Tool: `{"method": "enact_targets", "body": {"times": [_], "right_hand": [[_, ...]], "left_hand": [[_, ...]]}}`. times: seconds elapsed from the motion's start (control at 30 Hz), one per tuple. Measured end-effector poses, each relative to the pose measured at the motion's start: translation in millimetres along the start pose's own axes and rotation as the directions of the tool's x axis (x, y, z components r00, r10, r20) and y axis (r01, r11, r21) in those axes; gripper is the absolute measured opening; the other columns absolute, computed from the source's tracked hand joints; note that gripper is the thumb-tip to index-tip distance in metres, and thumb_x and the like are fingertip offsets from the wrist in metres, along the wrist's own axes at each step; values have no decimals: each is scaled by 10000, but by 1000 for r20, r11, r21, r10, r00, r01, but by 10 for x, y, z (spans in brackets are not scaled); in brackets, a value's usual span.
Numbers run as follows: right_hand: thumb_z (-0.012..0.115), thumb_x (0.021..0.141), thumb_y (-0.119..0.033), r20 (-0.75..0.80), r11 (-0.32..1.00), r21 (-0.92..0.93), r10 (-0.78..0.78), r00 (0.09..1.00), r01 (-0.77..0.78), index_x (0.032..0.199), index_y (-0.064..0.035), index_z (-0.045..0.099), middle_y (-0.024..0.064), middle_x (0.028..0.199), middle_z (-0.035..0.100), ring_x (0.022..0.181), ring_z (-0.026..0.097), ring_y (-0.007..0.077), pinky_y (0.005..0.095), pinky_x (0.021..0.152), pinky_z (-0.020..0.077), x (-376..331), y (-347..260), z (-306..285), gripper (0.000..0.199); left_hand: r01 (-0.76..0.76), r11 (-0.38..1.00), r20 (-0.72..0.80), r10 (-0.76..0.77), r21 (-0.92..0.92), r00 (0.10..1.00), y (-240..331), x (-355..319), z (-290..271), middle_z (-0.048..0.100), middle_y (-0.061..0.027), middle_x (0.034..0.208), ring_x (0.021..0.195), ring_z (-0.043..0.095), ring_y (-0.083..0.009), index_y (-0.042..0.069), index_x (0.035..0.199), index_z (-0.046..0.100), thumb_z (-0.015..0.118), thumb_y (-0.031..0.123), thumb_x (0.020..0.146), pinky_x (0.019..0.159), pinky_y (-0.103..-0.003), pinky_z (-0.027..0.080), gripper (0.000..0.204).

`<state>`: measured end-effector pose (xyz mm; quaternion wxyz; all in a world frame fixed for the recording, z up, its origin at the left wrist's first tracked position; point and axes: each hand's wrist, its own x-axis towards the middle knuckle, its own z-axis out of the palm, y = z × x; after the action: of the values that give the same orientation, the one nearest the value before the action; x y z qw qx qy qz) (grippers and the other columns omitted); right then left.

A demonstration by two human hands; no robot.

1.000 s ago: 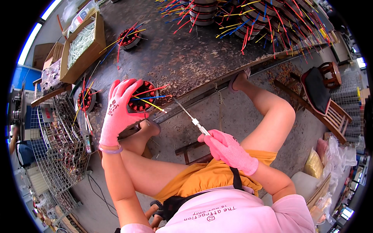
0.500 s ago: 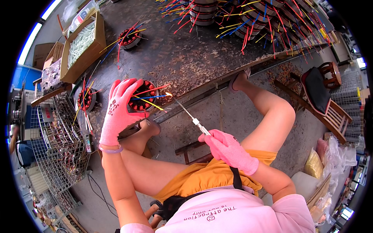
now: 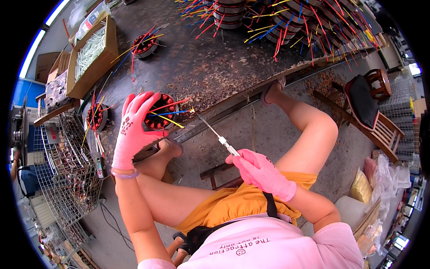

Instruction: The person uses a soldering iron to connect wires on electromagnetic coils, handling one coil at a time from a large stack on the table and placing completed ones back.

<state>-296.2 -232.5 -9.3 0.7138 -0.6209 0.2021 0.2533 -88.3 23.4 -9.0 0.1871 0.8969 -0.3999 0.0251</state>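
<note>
My left hand [image 3: 136,127], in a pink glove, grips the far-left side of a round motor stator [image 3: 168,99] with red windings at the table's front edge. Its red, blue and yellow leads point right. A slim torch [image 3: 226,144] with a pale handle and a long thin metal tube is pinched in my pink-gloved right hand [image 3: 263,172]. Between the tube's tip and the end of the blue lead [image 3: 182,112] burns a small flame [image 3: 192,110]. My left fingers partly cover the stator.
Two more stators lie on the table, one farther back [image 3: 145,46] and one at left [image 3: 97,116]. A carton of pale thin tubes [image 3: 107,49] stands beyond. Stacked wired stators [image 3: 230,13] fill the back right. Wire baskets [image 3: 67,170] stand left, a wooden chair [image 3: 380,130] right.
The whole view has shifted slightly leftward. Both hands keep their grips, and the flame still burns by the blue lead's end, looking slightly smaller.
</note>
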Motion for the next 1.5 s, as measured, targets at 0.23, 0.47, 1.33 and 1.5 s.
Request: {"method": "enact_targets", "body": {"times": [0.23,0.47,1.33,1.5], "right_hand": [[493,1027,-261,8,1000,21,21,1000,-21,1113,4,592,-30,675,467,529,415,50,240,495,358,7,23,-3,295],[491,1030,-268,19,998,61,1,1000,-2,1135,-16,591,-39,646,451,505,381,33,222,449,303,18,54,-1,291],[488,1032,-263,-21,999,37,1,1000,0,1128,-10,608,-30,595,451,472,380,42,224,450,296,22,48,25,296],[488,1031,-266,-19,999,22,-26,999,26,1130,-12,608,-29,597,457,472,382,41,224,448,299,19,74,1,297]], "left_hand": [[1,1000,2,-1,2,1000,2,-4,-6,544,-124,1335,1274,482,-345,103,1336,558,856,202,537,1178,-505,267,858],[6,1000,38,-6,-11,999,-3,11,-17,531,-123,1373,1308,445,-359,90,1360,542,859,151,500,1186,-485,264,919],[-12,1000,36,12,-1,999,-10,13,-12,537,-129,1355,1296,473,-325,84,1353,547,846,190,550,1185,-492,254,863],[-5,1000,47,4,5,999,-7,17,-23,530,-129,1371,1311,460,-328,85,1359,544,848,201,556,1189,-493,247,867]]}}
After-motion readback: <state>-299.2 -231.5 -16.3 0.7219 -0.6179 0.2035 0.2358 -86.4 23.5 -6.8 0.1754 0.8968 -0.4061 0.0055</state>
